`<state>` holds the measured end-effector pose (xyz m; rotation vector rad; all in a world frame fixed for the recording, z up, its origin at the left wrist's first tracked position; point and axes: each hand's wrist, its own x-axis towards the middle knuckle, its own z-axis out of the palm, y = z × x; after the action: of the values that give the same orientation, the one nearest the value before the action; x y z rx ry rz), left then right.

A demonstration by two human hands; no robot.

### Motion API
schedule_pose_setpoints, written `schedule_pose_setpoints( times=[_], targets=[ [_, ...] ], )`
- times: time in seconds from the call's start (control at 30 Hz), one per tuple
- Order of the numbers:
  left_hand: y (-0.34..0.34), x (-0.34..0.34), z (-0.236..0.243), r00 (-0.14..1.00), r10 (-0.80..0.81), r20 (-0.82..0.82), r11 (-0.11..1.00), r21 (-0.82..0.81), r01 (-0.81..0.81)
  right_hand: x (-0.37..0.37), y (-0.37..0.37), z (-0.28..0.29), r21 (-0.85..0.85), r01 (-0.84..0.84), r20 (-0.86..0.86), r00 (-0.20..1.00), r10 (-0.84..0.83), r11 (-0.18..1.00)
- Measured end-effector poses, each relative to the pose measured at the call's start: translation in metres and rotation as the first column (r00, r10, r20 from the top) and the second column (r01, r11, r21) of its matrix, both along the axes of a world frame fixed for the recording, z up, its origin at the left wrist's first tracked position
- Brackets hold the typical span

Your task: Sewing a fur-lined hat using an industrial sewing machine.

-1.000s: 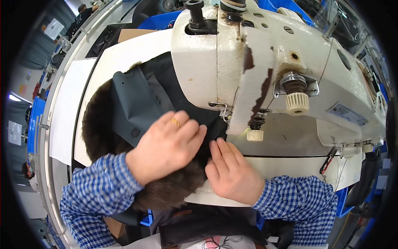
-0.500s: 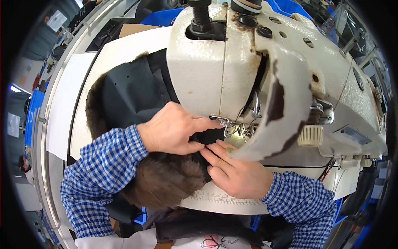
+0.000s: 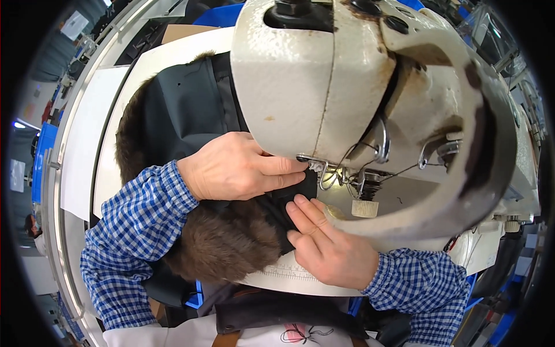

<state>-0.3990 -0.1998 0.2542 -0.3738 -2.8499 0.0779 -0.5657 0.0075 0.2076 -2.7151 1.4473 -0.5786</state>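
Note:
A dark cloth piece with brown fur (image 3: pixel 228 240) lies on the white bed of a sewing machine (image 3: pixel 283 87), its smooth dark grey-blue side (image 3: pixel 179 107) spread out beyond my left hand. My left hand (image 3: pixel 237 168) rests on the cloth, fingers stretched toward the presser foot (image 3: pixel 326 176), their tips close beside it. Nearer to me, my right hand (image 3: pixel 332 248) has its fingers extended, with the tips on the cloth's dark edge. Both hands press rather than visibly grip. The machine's head hides part of the cloth, and the needle tip cannot be made out.
A curved pale guard (image 3: pixel 462 214) arches from the machine head over the area right of the needle. A ruler strip (image 3: pixel 289 272) runs along the table's front edge. Blue bins (image 3: pixel 222 14) stand behind the table, and a metal rail (image 3: pixel 72 124) passes on the left.
The view has shifted closer to the machine head. My left thumb has moved up beside its index finger, while my right fingertips have drawn away from the left hand, toward me.

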Motion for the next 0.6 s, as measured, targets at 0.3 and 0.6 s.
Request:
schedule_pose_setpoints(
  times=[0.3,0.6],
  targets=[
    [0.0093,-0.0014,-0.0025,0.995,0.102,-0.022,0.994,0.031,-0.101,-0.0009,0.0002,0.0003,-0.011,-0.013,-0.099,0.995,0.011,1.0],
    [0.0043,-0.0019,0.0022,0.995,0.097,-0.004,0.993,0.062,-0.097,0.0057,-0.0017,-0.0035,0.04,0.033,-0.01,0.999,-0.033,0.999]
  ],
)
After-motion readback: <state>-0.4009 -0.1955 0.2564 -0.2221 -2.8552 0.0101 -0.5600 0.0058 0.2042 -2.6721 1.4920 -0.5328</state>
